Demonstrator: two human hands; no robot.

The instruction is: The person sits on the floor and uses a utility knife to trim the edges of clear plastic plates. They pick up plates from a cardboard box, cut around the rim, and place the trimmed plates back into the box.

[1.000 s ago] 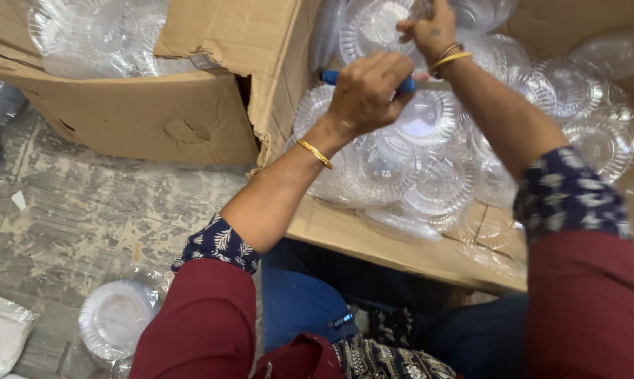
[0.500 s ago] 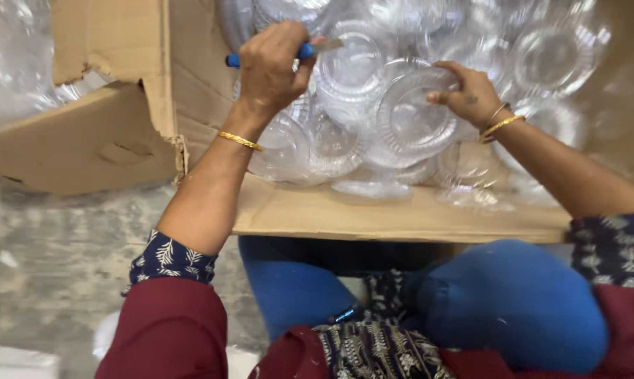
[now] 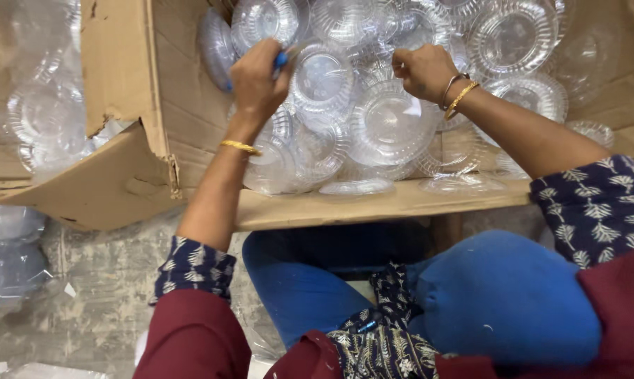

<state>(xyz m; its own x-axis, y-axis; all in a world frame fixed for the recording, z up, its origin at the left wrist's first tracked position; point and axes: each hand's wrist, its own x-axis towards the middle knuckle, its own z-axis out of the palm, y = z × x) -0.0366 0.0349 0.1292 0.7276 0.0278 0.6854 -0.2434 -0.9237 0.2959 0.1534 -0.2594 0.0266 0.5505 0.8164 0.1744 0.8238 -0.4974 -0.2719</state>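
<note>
My left hand (image 3: 257, 81) is closed around a blue-handled tool (image 3: 280, 60), held over a heap of clear plastic bowls (image 3: 383, 123) inside a large cardboard box (image 3: 190, 91). To the right, my right hand (image 3: 422, 70) has its fingers pinched on the edge of a clear bowl or its thin plastic wrap; I cannot tell which. Gold bangles sit on both wrists. Both hands are inside the box, about a bowl's width apart.
A torn cardboard flap (image 3: 113, 175) hangs at the left of the box. More clear bowls in plastic film (image 3: 39, 119) lie to the far left, and more wrapped plastic (image 3: 8, 245) rests on the grey floor. My blue-clad knees (image 3: 499, 295) are below the box edge.
The view has shifted, so the box sits more centred. My right hand moved left and up to the bowl pile's top. My left hand stays closed on the blue tool.
</note>
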